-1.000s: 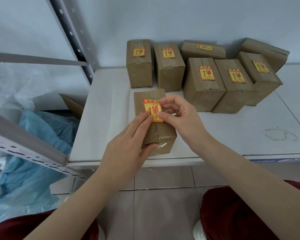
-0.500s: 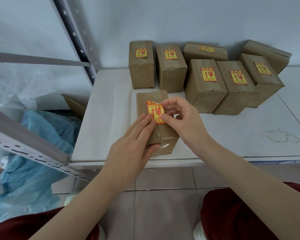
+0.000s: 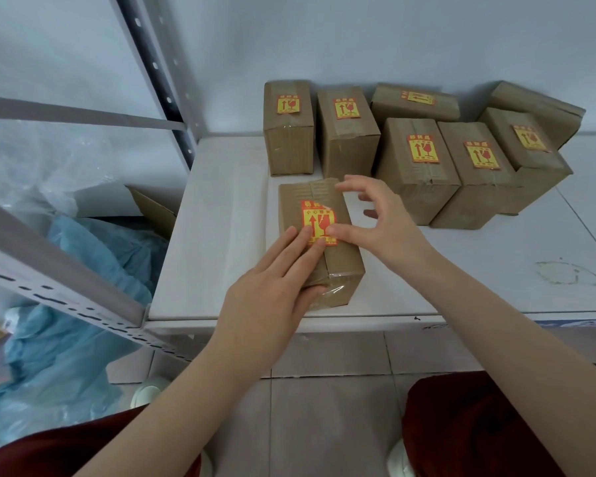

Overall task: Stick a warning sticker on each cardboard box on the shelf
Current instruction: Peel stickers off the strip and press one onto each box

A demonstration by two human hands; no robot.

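A taped cardboard box (image 3: 338,266) lies on the white shelf (image 3: 221,215) near its front edge. A red and yellow warning sticker (image 3: 315,218) sits on its top face, its top right corner curled up. My left hand (image 3: 276,280) lies flat on the box, fingertips pressing the sticker's lower edge. My right hand (image 3: 375,218) hovers over the box's right side, its thumb pressing the sticker's right edge and its other fingers spread and lifted. Behind stand several more boxes with stickers, among them one at back left (image 3: 288,129) and one in the middle (image 3: 417,163).
A grey metal upright (image 3: 159,74) and slanted beam (image 3: 59,270) frame the shelf's left side. Blue plastic sheeting (image 3: 83,304) and an open carton (image 3: 152,208) lie to the left. A box without a visible sticker (image 3: 544,108) leans at back right. My knees in red are below.
My right hand let go of the sticker's top and opened, leaving its thumb on the right edge. The sticker now lies on the box, and my left fingers slid onto its lower edge.
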